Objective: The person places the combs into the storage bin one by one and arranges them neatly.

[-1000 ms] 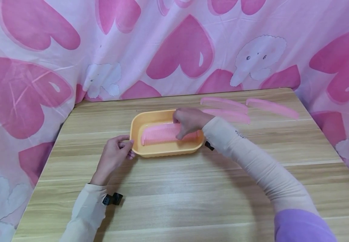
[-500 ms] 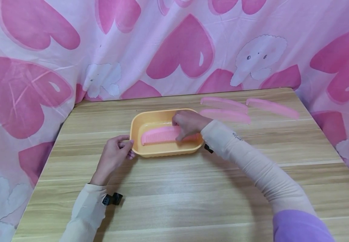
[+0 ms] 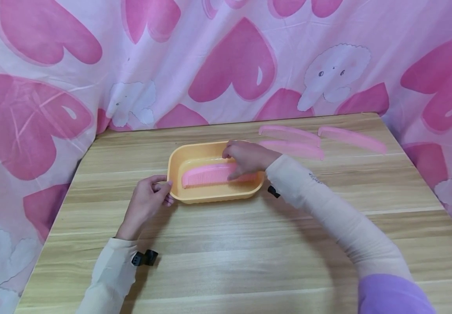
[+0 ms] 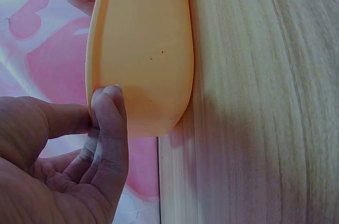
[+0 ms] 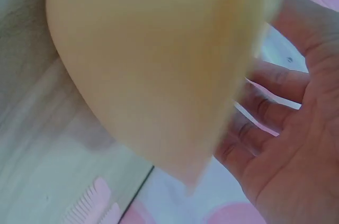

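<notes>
Right now the left hand (image 3: 147, 203) pinches the left end of the orange tray (image 3: 178, 159), thumb and fingers (image 4: 108, 123) curled on its rim, as the left wrist view shows from close up against the tray's outer wall (image 4: 143, 49). That tray sits on the wooden table (image 3: 249, 244), near the middle and a little toward the far edge. Inside it lies a pink comb (image 3: 206, 175), stretched lengthwise along the bottom with its teeth pointing toward the person. The right hand (image 3: 247, 158) reaches in from the right side and rests over the right end of the comb, fingers bent down onto it; from the head view they look to be grasping it, though the contact itself is hidden under the hand. The right wrist view gives only a blurred stretch of the tray's wall (image 5: 153, 65) with the palm and fingers (image 5: 275, 123) beside it, and a bit of pink comb teeth low in the frame. Three more pink combs (image 3: 290, 133) lie flat on the table behind and to the right of the tray, near the far edge, apart from both hands. A pink heart-printed cloth (image 3: 229, 65) hangs behind the table.
</notes>
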Demonstrator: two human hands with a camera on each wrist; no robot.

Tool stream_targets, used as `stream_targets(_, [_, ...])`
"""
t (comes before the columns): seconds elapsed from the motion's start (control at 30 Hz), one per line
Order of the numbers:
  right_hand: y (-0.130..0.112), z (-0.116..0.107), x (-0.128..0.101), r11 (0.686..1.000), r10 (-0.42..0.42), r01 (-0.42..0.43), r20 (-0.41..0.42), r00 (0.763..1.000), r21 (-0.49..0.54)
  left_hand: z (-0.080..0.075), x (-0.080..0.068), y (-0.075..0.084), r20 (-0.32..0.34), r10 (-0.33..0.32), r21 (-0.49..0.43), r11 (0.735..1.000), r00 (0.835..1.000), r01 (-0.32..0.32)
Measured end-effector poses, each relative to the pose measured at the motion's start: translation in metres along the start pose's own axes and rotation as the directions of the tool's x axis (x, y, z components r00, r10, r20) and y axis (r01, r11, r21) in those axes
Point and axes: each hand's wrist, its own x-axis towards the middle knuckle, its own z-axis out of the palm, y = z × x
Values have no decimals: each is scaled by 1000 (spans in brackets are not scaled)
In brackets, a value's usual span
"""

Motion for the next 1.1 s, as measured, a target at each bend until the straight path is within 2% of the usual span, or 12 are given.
stream_targets(0.27, [10, -24, -23, 998, -36, 43, -119, 992, 55, 0, 0, 1, -6, -5, 14, 1000, 1000, 5])
stream_targets(0.53, [35, -51, -55, 997, -2, 22, -244, 970, 78, 0, 0, 1, -11, -27, 28, 999, 1000, 27])
stream_targets(0.73, [66, -61, -83, 989, 109, -72, -302, 947, 131, 0, 0, 1, -11, -21, 28, 999, 1000, 22])
stream_targets(0.9, [100, -61, -110, 960, 235, -181, -265, 935, 216, 0, 0, 0, -10, -16, 22, 1000, 1000, 17])
stream_targets(1.1, [142, -51, -138, 931, 326, -263, -256, 910, 252, 0, 0, -1, -11, -7, 14, 1000, 1000, 7])
